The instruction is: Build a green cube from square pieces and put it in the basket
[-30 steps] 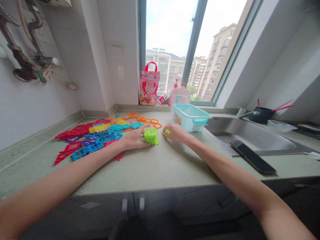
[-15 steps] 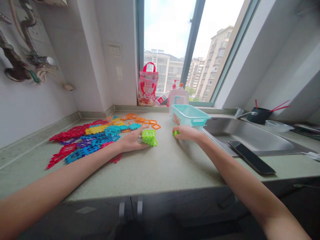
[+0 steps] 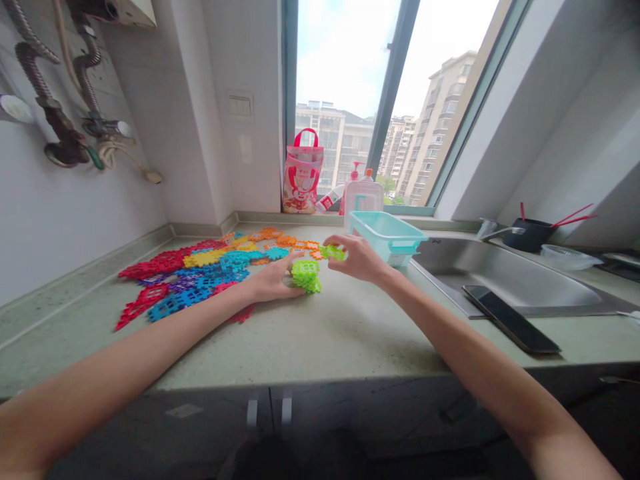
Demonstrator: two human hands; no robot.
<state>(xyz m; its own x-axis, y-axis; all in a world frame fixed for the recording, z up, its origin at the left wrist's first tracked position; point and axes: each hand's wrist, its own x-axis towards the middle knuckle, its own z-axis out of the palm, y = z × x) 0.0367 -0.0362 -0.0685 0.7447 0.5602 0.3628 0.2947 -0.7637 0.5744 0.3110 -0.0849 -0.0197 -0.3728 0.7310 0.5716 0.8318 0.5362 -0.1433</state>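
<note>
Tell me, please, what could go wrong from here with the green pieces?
1. The right hand pinches the green piece above the counter; it might slip and drop.
2. The left hand touches the green stack from one side only; pushing could slide or topple it.
3. The phone lies at the sink edge beside the right forearm; a sweep may knock it in.

Glossy plastic green snap tiles (image 3: 306,275) – speckled matt stone countertop (image 3: 320,333) – brushed steel sink (image 3: 500,277), glossy black phone (image 3: 510,319).
</note>
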